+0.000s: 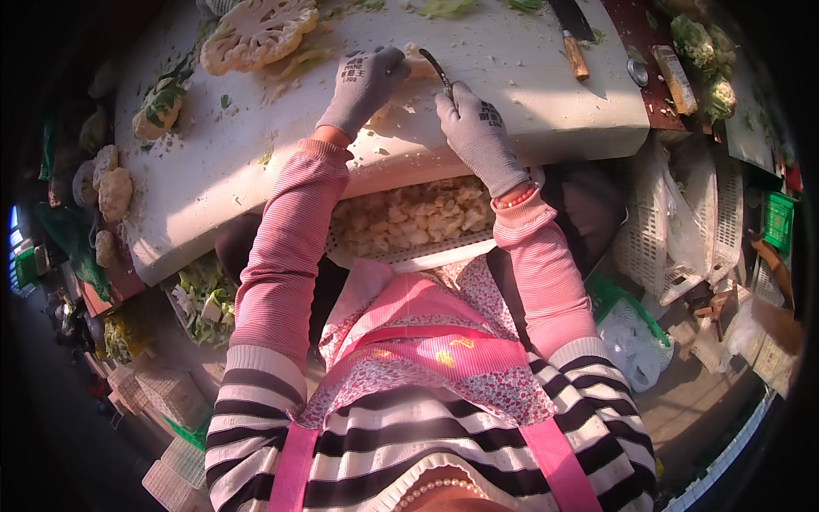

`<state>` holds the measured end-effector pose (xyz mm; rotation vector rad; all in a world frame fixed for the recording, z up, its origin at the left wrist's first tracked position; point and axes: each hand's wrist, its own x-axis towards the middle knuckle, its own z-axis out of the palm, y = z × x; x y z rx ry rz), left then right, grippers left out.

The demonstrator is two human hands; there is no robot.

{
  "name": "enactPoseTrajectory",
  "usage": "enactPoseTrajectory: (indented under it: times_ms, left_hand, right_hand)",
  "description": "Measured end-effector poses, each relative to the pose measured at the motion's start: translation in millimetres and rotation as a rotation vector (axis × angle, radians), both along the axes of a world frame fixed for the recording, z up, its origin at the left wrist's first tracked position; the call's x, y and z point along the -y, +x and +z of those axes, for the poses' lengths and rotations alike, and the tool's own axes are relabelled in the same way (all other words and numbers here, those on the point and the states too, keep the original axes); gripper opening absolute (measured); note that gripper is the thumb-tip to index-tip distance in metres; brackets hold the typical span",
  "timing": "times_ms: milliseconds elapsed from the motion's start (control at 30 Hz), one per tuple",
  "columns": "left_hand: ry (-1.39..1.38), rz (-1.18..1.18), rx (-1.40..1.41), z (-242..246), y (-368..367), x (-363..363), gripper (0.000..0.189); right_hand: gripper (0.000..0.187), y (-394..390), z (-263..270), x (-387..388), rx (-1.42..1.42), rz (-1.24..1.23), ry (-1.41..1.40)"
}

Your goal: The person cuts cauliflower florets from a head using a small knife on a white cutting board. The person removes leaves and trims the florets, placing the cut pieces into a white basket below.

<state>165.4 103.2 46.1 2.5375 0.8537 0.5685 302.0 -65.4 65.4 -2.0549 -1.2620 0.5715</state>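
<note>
Both my hands wear grey knit gloves and are over a white work table (544, 121). My right hand (477, 128) grips a small knife with a dark curved blade (435, 67), its tip pointing up and left. The curled fingers of my left hand (368, 83) are closed on a pale cauliflower piece (420, 67), partly hidden by the fingers. A large cut cauliflower (256, 35) lies beyond my left hand, its sliced face up. Just below the table edge, a white perforated basket (441, 259) holds many cauliflower florets (409, 221).
A wide-bladed knife with a wooden handle (576, 56) lies at the table's right. A cauliflower with leaves (159, 112) sits at the left, with more heads (115, 192) past the edge. Leaf trimmings (205, 301) fill a container below left. White crates (646, 224) stand at right.
</note>
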Motion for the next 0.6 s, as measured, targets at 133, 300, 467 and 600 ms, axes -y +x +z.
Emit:
enactPoseTrajectory:
  times_ms: [133,300,467,600]
  left_hand:
    - [0.129,0.083,0.029,-6.9,4.6,8.1,0.019]
    - [0.181,0.147,-0.103,-6.5,1.7,6.1,0.016]
    - [0.174,0.060,0.250,4.8,-37.8,-15.7,0.028]
    - [-0.230,0.012,0.399,-0.8,-37.2,-38.0,0.043]
  right_hand:
    - [0.028,-9.5,-11.3,-28.5,0.110,0.045,-0.203]
    - [0.031,-7.5,3.2,-31.8,0.090,0.111,-0.399]
    - [0.040,45.2,39.2,3.7,-0.381,0.102,-0.388]
    - [0.048,71.9,17.0,-50.4,-0.732,0.004,-0.014]
